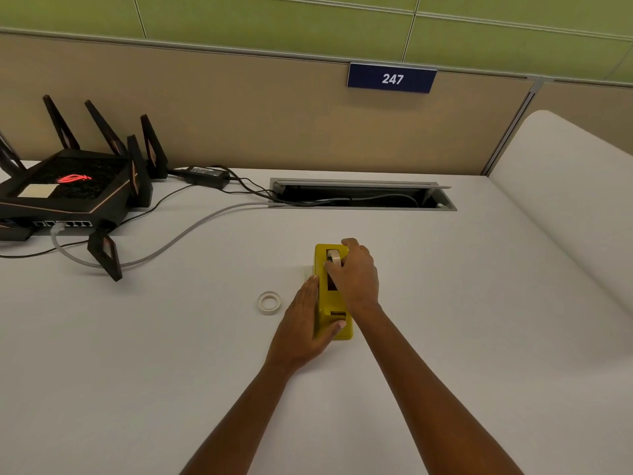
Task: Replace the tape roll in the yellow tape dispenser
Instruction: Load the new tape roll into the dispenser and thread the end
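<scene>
A yellow tape dispenser (325, 303) lies on the white desk, its long axis pointing away from me. My left hand (303, 323) wraps its left side and near end, thumb across the front. My right hand (356, 275) reaches over the top, fingers pinched on a pale tape roll (334, 257) that sits in the dispenser's far opening. A second tape roll (269, 302) lies flat on the desk just left of my left hand, apart from it.
A black router (68, 186) with several antennas stands at the far left, with its cables (178, 234) trailing across the desk to an open cable hatch (363, 195) behind the dispenser. A beige partition bears a sign reading 247 (391, 78).
</scene>
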{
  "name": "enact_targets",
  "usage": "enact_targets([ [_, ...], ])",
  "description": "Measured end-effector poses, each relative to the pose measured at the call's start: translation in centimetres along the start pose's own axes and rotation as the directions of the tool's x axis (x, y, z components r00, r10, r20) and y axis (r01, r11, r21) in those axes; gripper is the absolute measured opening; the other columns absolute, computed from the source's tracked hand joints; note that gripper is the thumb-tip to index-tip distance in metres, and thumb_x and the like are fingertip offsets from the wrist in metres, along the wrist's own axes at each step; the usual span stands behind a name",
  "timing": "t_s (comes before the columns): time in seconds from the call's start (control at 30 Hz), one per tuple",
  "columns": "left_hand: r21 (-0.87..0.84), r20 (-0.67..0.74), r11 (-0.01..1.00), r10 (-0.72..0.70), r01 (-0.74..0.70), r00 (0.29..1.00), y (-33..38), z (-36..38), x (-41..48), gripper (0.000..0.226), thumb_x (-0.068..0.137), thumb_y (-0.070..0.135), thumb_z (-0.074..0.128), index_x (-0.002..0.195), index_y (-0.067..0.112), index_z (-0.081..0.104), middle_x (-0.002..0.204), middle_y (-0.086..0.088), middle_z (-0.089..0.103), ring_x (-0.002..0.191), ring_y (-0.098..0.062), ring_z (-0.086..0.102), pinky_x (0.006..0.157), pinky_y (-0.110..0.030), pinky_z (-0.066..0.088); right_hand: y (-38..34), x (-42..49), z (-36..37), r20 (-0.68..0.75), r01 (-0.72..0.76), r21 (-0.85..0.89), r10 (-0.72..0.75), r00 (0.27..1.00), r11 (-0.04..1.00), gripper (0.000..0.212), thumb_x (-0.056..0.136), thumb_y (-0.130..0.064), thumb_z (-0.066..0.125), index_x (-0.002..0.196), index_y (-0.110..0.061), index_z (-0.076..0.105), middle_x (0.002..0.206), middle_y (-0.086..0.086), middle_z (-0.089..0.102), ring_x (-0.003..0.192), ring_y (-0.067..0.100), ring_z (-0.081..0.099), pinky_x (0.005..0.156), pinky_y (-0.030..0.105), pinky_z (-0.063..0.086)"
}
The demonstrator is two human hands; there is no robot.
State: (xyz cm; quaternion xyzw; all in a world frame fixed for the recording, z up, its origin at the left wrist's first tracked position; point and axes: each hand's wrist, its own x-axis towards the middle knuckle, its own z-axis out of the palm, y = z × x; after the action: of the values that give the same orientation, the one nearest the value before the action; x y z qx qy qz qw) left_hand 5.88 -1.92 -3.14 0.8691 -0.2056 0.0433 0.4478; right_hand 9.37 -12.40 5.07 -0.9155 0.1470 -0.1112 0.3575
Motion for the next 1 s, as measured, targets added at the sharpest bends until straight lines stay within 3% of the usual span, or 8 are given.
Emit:
enact_targets([
  [0.13,0.011,-0.013,1.0,0.006,-0.006,1.0,0.0,0.1,-0.1,0.082,0.078,0.051,0.052,0.142,0.016,0.014,0.152,-0.006,0.027,0.138,-0.012,0.024,0.11,-0.024,0.023,0.2,-0.2,0.2,-0.018,0.029,-0.022,-0.029,0.999,0.999,0.034,0.087,-0.025,0.054,0.119,-0.014,0.05,0.119,0.011,0.057,0.099,0.026,0.058,0.072,0.027,0.039],
  [0.3,0.018,-0.01,1.0,0.006,-0.006,1.0,0.0,0.1,-0.2,0.082,0.078,0.05,0.053,0.142,0.013,0.016,0.151,-0.007,0.028,0.139,-0.018,0.028,0.111,-0.027,0.027,0.7,-0.3,0.3,-0.025,0.03,-0.051,-0.032,0.999,0.998,0.031,0.087,-0.03,0.055,0.111,-0.012,0.057,0.112,0.011,0.057,0.094,0.028,0.06,0.07,0.029,0.039],
  [0.53,0.015,-0.011,1.0,0.006,-0.005,1.0,0.0,0.0,-0.1,0.082,0.078,0.049,0.053,0.142,0.014,0.016,0.151,-0.007,0.029,0.138,-0.019,0.029,0.111,-0.029,0.028,1.2,-0.7,0.6,-0.032,0.115,-0.105,-0.119,0.992,0.988,0.036,0.085,-0.035,0.056,0.119,-0.023,0.05,0.112,0.007,0.057,0.09,0.027,0.061,0.066,0.028,0.039],
  [0.83,-0.023,-0.021,0.999,0.025,-0.026,0.999,0.4,-0.3,-0.1,0.08,0.077,0.046,0.057,0.141,0.016,0.019,0.148,-0.005,0.034,0.135,-0.016,0.034,0.11,-0.027,0.03,2.2,-1.1,0.3,0.024,0.215,-0.182,-0.214,0.976,0.959,0.04,0.085,-0.041,0.055,0.119,-0.019,0.05,0.113,0.007,0.055,0.088,0.028,0.061,0.065,0.03,0.042],
  [1.0,-0.017,-0.007,1.0,0.014,-0.014,1.0,0.4,-0.3,-0.1,0.082,0.078,0.051,0.055,0.141,0.012,0.019,0.149,-0.008,0.032,0.137,-0.019,0.032,0.113,-0.036,0.032,2.5,-1.5,0.0,0.042,0.242,-0.209,-0.239,0.97,0.948,0.035,0.09,-0.033,0.05,0.122,-0.02,0.049,0.112,0.007,0.056,0.087,0.027,0.061,0.067,0.032,0.044],
])
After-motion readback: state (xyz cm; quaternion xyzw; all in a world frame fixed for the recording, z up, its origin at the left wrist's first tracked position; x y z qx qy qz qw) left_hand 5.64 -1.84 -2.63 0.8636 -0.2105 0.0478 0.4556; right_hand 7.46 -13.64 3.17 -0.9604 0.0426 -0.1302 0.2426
